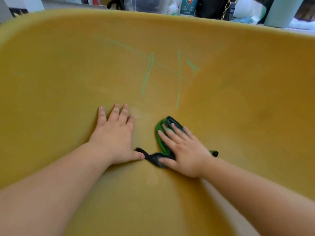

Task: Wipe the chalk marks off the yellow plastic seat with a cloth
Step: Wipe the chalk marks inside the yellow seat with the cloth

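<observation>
We are looking down into the yellow plastic seat [68,82], whose curved shell fills nearly the whole frame, its far rim running across the top. Our left hand [115,135] lies flat on the bare plastic just left of centre, fingers spread and pointing up the frame, palm down and gripping nothing; its thumb tip touches one dark end of the cloth [160,142]. Our right hand [184,150] rests palm down on that cloth, right of centre, fingers spread and pressing it against the seat rather than curling around it. The cloth is green with dark edging (bunched and folded, so its full shape is hard to read); one fold shows beyond the fingertips, a dark tail runs out to the left under the thumb, and a small dark corner peeks out at the right by the wrist.

The chalk marks [179,77] are pale green and sit in the upper middle of the frame, above both hands and apart from the cloth: two long, nearly upright strokes, a short slanted stroke to their right, and fainter thin lines crossing toward the upper left. The lower end of the right-hand long stroke comes near the top of the cloth but does not reach it.

Beyond the rim, along the top edge, we see blurred clutter, including a clear plastic bin [146,4].
</observation>
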Demonstrator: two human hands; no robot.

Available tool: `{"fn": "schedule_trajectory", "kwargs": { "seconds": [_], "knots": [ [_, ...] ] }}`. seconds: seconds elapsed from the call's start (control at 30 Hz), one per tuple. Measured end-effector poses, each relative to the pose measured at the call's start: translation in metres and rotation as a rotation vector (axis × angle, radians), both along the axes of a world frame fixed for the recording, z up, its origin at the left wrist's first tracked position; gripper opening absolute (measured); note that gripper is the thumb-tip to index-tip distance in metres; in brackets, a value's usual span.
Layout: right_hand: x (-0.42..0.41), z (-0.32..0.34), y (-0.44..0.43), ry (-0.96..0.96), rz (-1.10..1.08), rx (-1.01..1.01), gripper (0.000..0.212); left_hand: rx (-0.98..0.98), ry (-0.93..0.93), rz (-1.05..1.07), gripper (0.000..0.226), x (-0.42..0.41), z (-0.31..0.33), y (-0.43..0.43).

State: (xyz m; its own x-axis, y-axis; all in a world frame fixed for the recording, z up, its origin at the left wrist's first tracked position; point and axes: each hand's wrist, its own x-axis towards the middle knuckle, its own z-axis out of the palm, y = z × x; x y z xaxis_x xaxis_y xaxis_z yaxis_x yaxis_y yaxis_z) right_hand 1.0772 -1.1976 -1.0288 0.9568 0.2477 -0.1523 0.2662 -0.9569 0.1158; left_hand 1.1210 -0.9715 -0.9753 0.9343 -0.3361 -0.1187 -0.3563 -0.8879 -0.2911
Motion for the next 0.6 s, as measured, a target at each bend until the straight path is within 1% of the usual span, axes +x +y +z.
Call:
{"fn": "schedule_trajectory", "kwargs": {
  "seconds": [0.03,0.07,0.13,0.17,0.23,0.3,0.33,0.4,0.47,0.53,0.6],
  "knots": [
    [0.004,0.008,-0.024,-0.025,-0.010,-0.079,0.105,-0.016,0.029,0.003,0.133,0.001,0.004,0.001],
    [0.009,0.017,-0.052,-0.077,-0.070,-0.146,0.114,-0.032,0.054,0.006,0.134,0.002,0.007,0.002],
    [0.019,0.037,-0.103,-0.169,-0.285,-0.228,0.128,-0.049,0.087,0.009,0.132,0.003,0.012,0.003],
    [0.022,0.044,-0.117,-0.183,-0.386,-0.232,0.132,-0.043,0.097,0.005,0.131,0.004,0.014,0.003],
    [0.026,0.044,-0.113,-0.171,-0.512,-0.156,0.135,-0.018,0.114,0.001,0.127,0.004,0.015,0.000],
    [0.026,0.024,-0.080,-0.179,-0.583,-0.020,0.135,-0.003,0.115,0.007,0.120,0.005,0.016,-0.004],
    [0.023,0.013,-0.056,-0.168,-0.584,0.035,0.131,-0.001,0.112,0.010,0.114,0.006,0.017,-0.006],
    [0.002,-0.005,0.000,-0.097,-0.453,0.089,0.114,-0.013,0.097,0.007,0.093,0.008,0.019,-0.008],
    [-0.027,-0.010,0.051,0.014,-0.236,0.180,0.097,-0.041,0.066,-0.002,0.075,0.010,0.021,-0.008],
    [-0.060,-0.006,0.080,0.125,-0.006,0.240,0.089,-0.048,0.057,-0.008,0.068,0.011,0.020,-0.007],
    [-0.087,-0.001,0.074,0.205,0.172,0.229,0.085,-0.045,0.056,-0.019,0.064,0.011,0.020,-0.006]
  ]
}}
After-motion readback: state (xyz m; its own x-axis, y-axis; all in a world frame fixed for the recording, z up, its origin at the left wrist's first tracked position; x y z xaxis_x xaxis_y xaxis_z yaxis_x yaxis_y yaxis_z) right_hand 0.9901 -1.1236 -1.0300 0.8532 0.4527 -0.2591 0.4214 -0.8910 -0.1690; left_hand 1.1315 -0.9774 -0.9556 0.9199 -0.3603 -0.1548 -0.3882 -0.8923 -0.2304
